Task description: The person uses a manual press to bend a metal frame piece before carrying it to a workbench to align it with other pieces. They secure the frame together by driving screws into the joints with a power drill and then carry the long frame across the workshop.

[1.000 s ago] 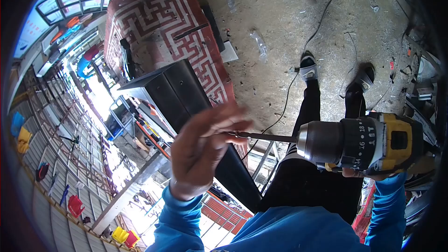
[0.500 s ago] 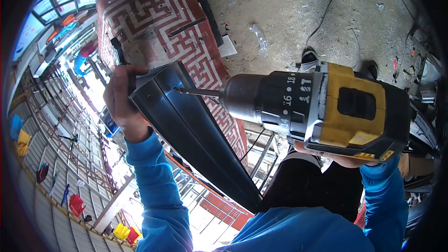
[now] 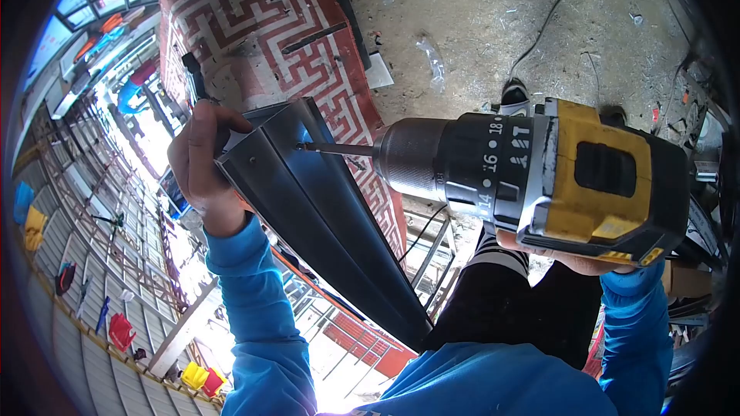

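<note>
My left hand (image 3: 202,162) is closed around the upper end of a long dark metal profile (image 3: 324,216), thumb and fingers at its open end. The profile slopes down toward my lap. A yellow and black cordless drill (image 3: 539,177) lies across the view in my right hand (image 3: 559,258), whose fingers show only in part beneath the drill body. Its drill bit (image 3: 339,149) points left, and the tip meets the profile's face near the upper end. A small round hole (image 3: 252,159) sits on the same face, closer to my left hand.
Behind the profile is a red mat (image 3: 308,54) with a white maze-like pattern. A black cable (image 3: 547,23) runs over the littered concrete floor (image 3: 478,23). My shoe (image 3: 515,94) is beyond the drill. Metal racks and a corrugated wall (image 3: 85,339) fill the left side.
The drill, its bit and the profile's upper end have shifted slightly to the right in view. Both hands keep their hold, and the bit tip stays at the profile's face.
</note>
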Demonstrator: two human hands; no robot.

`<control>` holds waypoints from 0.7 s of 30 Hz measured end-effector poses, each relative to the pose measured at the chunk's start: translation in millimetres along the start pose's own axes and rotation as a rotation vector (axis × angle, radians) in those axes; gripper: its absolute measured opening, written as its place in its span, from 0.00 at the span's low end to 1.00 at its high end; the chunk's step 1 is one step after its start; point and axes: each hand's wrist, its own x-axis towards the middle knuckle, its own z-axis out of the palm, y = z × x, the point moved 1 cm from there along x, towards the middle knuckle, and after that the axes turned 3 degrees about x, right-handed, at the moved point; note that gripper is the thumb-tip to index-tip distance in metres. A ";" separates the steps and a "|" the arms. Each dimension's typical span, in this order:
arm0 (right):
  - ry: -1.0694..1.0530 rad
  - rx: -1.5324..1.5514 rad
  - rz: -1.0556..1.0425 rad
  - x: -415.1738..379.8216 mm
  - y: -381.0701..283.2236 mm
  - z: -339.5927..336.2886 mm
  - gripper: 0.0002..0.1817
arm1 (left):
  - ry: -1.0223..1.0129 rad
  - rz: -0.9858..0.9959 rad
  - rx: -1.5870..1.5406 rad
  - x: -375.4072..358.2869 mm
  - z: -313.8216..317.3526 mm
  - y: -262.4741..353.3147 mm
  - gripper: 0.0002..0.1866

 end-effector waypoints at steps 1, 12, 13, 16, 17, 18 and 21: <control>-0.003 -0.002 -0.004 0.3 0.4 -0.9 0.30 | 0.014 -0.028 0.006 -0.2 1.4 2.4 0.18; -0.037 -0.068 -0.052 6.6 1.9 -3.4 0.28 | 0.143 0.260 0.261 0.6 1.0 -1.2 0.12; -0.038 -0.070 -0.054 6.7 2.0 -4.1 0.28 | 0.083 0.204 0.181 -0.8 -2.1 -4.3 0.13; -0.045 -0.086 -0.055 6.3 2.2 -5.0 0.27 | 0.082 0.161 0.128 0.2 0.9 -2.0 0.11; -0.045 -0.092 -0.058 8.2 1.5 -5.1 0.27 | 0.110 0.167 0.140 0.5 1.2 0.1 0.10; -0.047 -0.103 -0.061 9.1 1.7 -3.1 0.27 | 0.139 0.172 0.152 0.9 1.6 2.2 0.10; -0.053 -0.121 -0.064 9.2 1.8 -6.0 0.27 | 0.111 0.079 0.087 2.2 -1.8 3.1 0.10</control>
